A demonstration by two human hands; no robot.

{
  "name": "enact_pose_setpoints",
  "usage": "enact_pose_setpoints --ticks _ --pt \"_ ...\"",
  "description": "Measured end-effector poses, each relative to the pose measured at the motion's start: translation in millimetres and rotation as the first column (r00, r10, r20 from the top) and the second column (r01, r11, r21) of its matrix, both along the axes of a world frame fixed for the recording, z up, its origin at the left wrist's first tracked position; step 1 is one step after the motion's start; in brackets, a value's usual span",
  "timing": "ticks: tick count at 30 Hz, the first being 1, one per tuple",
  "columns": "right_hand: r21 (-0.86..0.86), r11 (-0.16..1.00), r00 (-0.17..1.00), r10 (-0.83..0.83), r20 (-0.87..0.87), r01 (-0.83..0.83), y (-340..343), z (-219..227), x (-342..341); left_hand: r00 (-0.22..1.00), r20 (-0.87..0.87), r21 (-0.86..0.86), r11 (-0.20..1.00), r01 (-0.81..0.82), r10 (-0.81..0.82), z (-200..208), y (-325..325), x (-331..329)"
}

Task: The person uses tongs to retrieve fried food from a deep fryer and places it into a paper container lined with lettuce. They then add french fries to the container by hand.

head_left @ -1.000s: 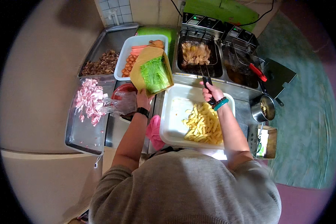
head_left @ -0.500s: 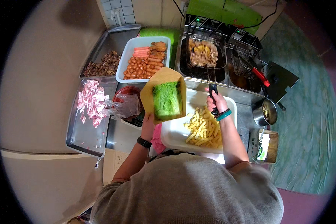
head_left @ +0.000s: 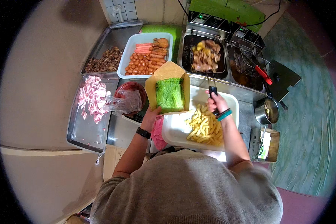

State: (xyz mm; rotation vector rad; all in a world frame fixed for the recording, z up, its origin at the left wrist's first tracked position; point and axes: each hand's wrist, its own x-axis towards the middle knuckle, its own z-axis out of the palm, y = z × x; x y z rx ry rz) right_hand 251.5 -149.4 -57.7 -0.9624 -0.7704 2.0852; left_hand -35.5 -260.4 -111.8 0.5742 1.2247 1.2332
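Observation:
My left hand [head_left: 152,116] grips the lower left corner of a brown cardboard takeaway box [head_left: 169,68], its flap raised. Green lettuce leaves [head_left: 169,93] line the inside. My right hand [head_left: 217,103] is wrapped round the black handle [head_left: 213,92] of a wire fry basket, held over the left well of the deep fryer [head_left: 187,52]. Pieces of cooked meat and something yellow [head_left: 206,56] fill the basket, slightly blurred. Below my right hand, a white tub [head_left: 173,128] holds pale fries [head_left: 205,127].
Left of the box stands a light-blue tray [head_left: 122,63] of sausages and fried pieces. Metal trays [head_left: 86,138] with raw sliced meat [head_left: 92,98] and browned meat [head_left: 106,61] lie further left. A red-handled basket [head_left: 263,75] hangs in the right fryer well. A small pot [head_left: 263,116] stands to the right.
The takeaway box has tipped more level and shifted slightly right, with my left hand now lower on it. The basket's contents have shifted and blurred above the fryer.

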Motion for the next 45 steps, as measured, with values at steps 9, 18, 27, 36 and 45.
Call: enact_pose_setpoints --ticks 9,18,27,36,45 --pt "0.05 0.999 0.994 0.001 0.107 -0.006 -11.4 7.0 -0.7 0.996 0.035 -0.005 0.996 0.088 -0.087 -8.6 7.5 -7.9" --pt "0.063 0.998 1.0 0.017 -0.004 -0.017 -19.1 12.7 -2.9 0.994 0.084 0.048 0.996 0.071 -0.075 -7.3 9.4 -6.4" --pt "0.073 0.997 1.0 0.019 0.013 -0.02 -25.2 16.1 -2.7 0.995 0.094 0.087 0.996 0.013 -0.021 -13.1 1.9 1.6" --pt "0.128 0.991 0.999 0.043 -0.007 -0.042 -24.4 25.7 6.5 0.998 0.051 0.047 0.998 -0.037 0.035 -2.2 -2.5 8.4" --pt "0.092 0.994 0.998 0.056 0.002 -0.056 -24.2 33.1 3.4 0.965 -0.262 0.124 0.992 0.006 0.027 3.6 -11.1 12.9"
